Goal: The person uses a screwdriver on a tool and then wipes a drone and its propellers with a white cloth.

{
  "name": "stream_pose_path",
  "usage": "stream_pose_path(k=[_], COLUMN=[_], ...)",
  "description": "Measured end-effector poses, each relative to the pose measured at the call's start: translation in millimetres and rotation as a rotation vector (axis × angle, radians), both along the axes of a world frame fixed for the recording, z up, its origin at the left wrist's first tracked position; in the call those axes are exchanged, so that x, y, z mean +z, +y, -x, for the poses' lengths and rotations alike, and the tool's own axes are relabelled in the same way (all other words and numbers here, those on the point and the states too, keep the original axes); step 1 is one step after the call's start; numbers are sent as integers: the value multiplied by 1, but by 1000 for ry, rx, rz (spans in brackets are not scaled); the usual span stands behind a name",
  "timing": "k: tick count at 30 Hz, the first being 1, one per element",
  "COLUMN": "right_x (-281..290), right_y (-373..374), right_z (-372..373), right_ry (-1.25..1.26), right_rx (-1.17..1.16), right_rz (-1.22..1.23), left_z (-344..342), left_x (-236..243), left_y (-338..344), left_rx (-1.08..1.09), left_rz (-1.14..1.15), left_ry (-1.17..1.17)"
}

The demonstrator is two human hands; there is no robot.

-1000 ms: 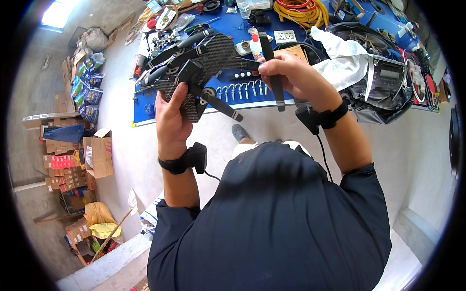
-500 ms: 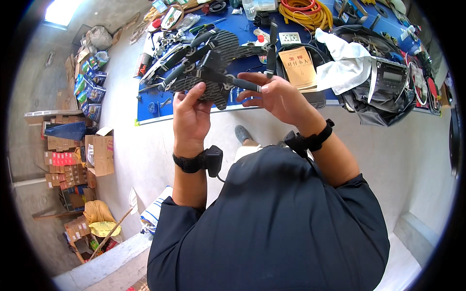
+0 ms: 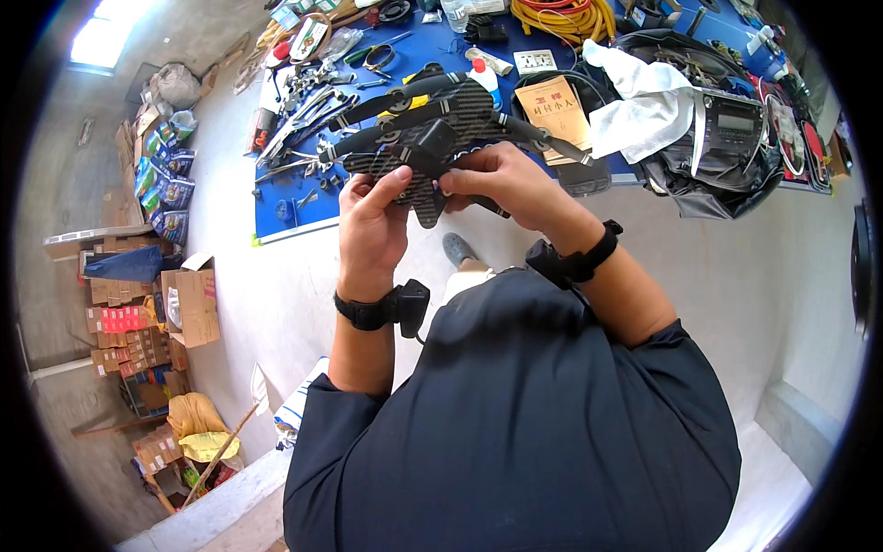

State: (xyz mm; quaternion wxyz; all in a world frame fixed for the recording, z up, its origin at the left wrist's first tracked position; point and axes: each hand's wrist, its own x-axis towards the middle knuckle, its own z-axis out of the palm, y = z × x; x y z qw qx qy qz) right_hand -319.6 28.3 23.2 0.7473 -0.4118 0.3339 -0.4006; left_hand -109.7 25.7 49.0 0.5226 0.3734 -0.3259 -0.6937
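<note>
Over the front edge of the blue table [image 3: 299,216] I hold a black drone [image 3: 432,143] with a carbon-fibre patterned body and dark propeller blades. My left hand [image 3: 375,225] grips the body's near left side, thumb on top. My right hand [image 3: 501,189] is closed at the near right side of the body, thumb and fingers drawn together on a dark part of it. One arm with its blades reaches out to the right above that hand. The right fingertips are partly hidden. Each wrist wears a black strap with a small box.
Left of the drone lie several wrenches [image 3: 317,110] and small metal parts. Behind it are a white bottle with a red cap [image 3: 480,74] and coiled yellow hose [image 3: 570,20]. An orange-brown book [image 3: 554,112], white cloth [image 3: 639,110] and black bag [image 3: 717,189] lie to the right.
My right hand has moved left and in, from spread fingers by a propeller to a closed grip at the body. The drone has turned, and its blades now spread differently.
</note>
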Motion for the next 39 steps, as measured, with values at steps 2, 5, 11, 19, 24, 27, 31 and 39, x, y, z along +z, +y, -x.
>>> stream_pose_path(k=[2, 5, 11, 19, 24, 27, 31, 39], right_x=[4, 1, 10, 16, 5, 1, -1, 16], right_y=[-2, -8, -3, 8, 17, 17, 7, -11], right_z=[-1, 1, -9, -21, -46, -50, -37, -6], right_ry=[-51, -88, -146, -103, -229, -339, -271, -20], right_rx=[4, 79, -71, -88, -202, -227, -346, -415], right_rz=[-53, -95, -53, 76, 85, 56, 81, 243], left_z=[2, 5, 8, -1, 28, 27, 15, 2], left_x=[2, 10, 14, 23, 26, 20, 20, 12], left_y=[-1, -3, -6, -25, -17, -16, -12, -6], left_rx=[-20, -42, 57, 260, 468, 465, 317, -42], left_rz=[42, 94, 99, 231, 230, 231, 186, 242], left_ry=[-7, -32, 71, 164, 192, 217, 270, 460])
